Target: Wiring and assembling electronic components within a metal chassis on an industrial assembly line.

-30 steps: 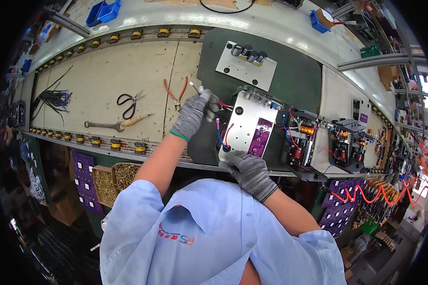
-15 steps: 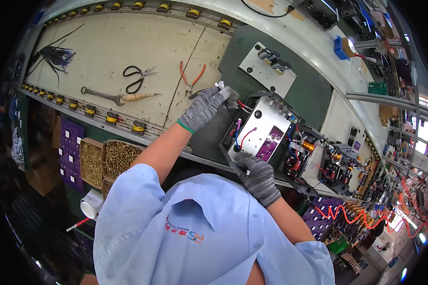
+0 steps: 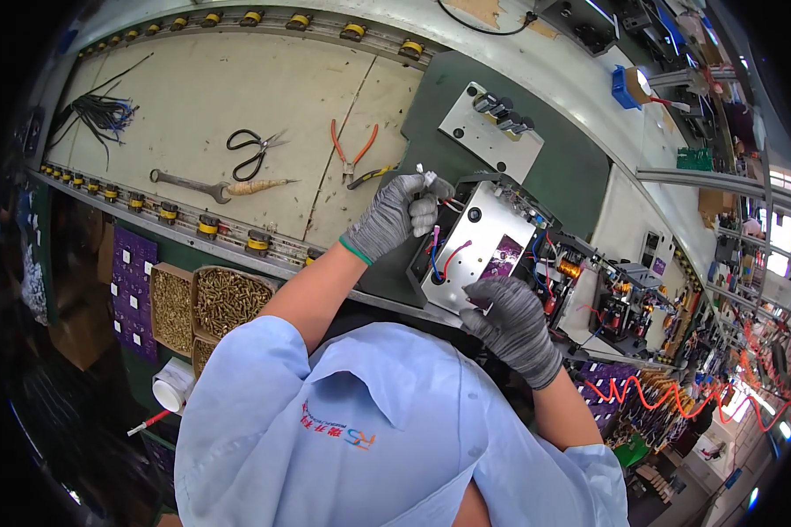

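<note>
My left hand (image 3: 400,213), in a grey knit glove, pinches a small white connector (image 3: 429,178) at the upper left corner of an electronic unit (image 3: 475,230). The unit has a silver metal panel, a purple circuit board (image 3: 506,256) and a loose red wire (image 3: 455,255). A light-coloured wire runs from near my left fingertips into the unit. My right hand (image 3: 516,329), also gloved, is over the unit's near right edge, thumb and fingers apart, with nothing seen in it. Its palm side is hidden.
Left on the bench lie orange-handled pliers (image 3: 350,158), a yellow-and-black tool (image 3: 371,177), black scissors (image 3: 253,151), a wrench (image 3: 189,185), an awl (image 3: 259,186) and a cable bundle (image 3: 101,114). Boxes of brass fasteners (image 3: 228,299) sit below the edge. Another metal panel (image 3: 492,132) lies behind.
My left hand has moved slightly right and nearer, uncovering the yellow-and-black tool. My right hand has shifted right and up from the unit's near corner, its fingers spreading.
</note>
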### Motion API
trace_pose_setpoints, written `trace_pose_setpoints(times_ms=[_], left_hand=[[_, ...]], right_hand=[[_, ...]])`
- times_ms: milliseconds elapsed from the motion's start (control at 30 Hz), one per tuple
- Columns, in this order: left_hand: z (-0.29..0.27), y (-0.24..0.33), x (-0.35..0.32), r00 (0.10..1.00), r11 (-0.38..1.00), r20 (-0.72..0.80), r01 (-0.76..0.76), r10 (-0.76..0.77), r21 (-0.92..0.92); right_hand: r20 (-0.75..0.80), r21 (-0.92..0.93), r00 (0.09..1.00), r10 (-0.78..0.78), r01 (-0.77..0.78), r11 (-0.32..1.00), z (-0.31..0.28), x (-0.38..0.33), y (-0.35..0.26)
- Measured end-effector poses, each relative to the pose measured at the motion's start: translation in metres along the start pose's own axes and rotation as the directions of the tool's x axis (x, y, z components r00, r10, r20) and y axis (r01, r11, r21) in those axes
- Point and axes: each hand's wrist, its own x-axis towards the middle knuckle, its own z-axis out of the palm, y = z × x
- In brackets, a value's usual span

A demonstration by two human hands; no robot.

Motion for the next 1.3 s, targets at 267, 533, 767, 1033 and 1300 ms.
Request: trace_pose_setpoints(times_ms=[267,533,767,1033,1300], left_hand=[[0.065,-0.011,-0.009,0.985,0.528,0.058,-0.137,0.164,0.838],[0.069,-0.006,-0.019,0.996,0.457,0.023,-0.059,0.084,0.887],[0.039,0.004,-0.002,0.955,0.533,-0.284,0.200,0.080,0.822],[-0.005,0.011,-0.002,0.984,0.805,-0.177,0.108,-0.004,0.583],[-0.016,0.003,-0.028,0.986,0.814,-0.168,0.105,-0.009,0.571]], right_hand=[[-0.236,0.284,0.921,0.310,-0.240,0.928,0.016,0.047,0.032],[-0.147,0.239,0.934,0.326,-0.287,0.928,0.017,0.033,0.036],[-0.081,0.194,0.942,0.326,-0.306,0.932,0.009,0.025,0.033],[0.124,-0.270,0.926,0.358,-0.315,0.910,0.018,0.020,0.055],[-0.079,-0.347,0.985,0.152,-0.170,0.922,0.032,0.022,0.049]])
